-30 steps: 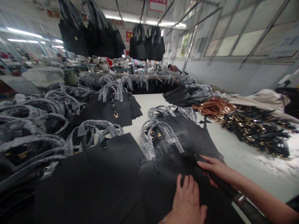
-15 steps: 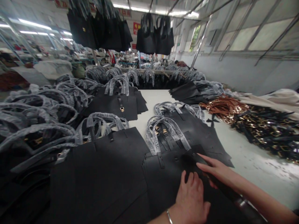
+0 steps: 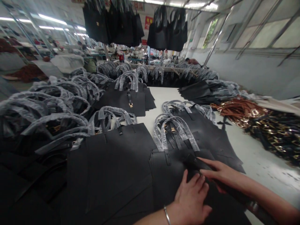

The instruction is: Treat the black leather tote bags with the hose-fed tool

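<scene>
My left hand, with a silver bangle at the wrist, lies with spread fingers on a black bag panel at the lower middle. Just right of it, my right hand is wrapped round a long dark tool; the tool's front end meets the panel beyond my left fingertips. What kind of tool it is cannot be made out. Plastic-wrapped handles stand up from the panel's far edge, with gold buckles between them. Another black panel with wrapped handles lies to the left.
Many wrapped handles crowd the left side. On the pale table at right lie brown straps and black straps with gold hardware. Black bags hang from a rack at the back.
The view has turned a little left, so the table and bags appear shifted right. Both hands remain on the same panel, my right still round the dark tool.
</scene>
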A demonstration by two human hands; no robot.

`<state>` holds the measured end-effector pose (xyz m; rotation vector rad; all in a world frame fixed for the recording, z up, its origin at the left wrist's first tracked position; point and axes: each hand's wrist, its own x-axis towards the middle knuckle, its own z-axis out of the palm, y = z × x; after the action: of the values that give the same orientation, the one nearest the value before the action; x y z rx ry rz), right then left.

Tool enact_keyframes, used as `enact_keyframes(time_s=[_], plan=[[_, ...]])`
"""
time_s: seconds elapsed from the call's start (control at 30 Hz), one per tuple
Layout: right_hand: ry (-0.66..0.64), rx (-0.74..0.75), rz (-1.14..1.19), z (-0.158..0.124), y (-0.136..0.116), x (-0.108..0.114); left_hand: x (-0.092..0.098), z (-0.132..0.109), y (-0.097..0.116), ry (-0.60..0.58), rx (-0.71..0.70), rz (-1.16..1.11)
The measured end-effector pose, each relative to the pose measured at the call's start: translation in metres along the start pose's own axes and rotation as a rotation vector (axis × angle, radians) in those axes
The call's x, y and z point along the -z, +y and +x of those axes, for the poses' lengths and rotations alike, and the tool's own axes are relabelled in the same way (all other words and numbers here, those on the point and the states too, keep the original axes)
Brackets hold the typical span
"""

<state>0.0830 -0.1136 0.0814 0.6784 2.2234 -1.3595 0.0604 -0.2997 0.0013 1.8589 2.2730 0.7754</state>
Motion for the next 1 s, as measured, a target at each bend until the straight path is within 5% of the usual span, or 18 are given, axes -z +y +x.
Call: enact_keyframes(time_s=[0.27,0.4,0.7,1.0], plan=[[-0.071,0.187,0.023,0.026,-0.048,-0.034,-0.002,0.000,0.005,-0.019,0.018,0.053],[-0.170,0.104,0.125,0.037,-0.062,-0.047,0.001,-0.001,0.006,0.012,0.013,0.070],[-0.252,-0.047,0.240,0.035,-0.055,-0.034,-0.001,-0.003,0.002,0.055,0.005,0.033],[-0.373,-0.031,0.124,0.045,-0.091,-0.070,-0.011,-0.006,0.001,0.035,0.032,0.007]])
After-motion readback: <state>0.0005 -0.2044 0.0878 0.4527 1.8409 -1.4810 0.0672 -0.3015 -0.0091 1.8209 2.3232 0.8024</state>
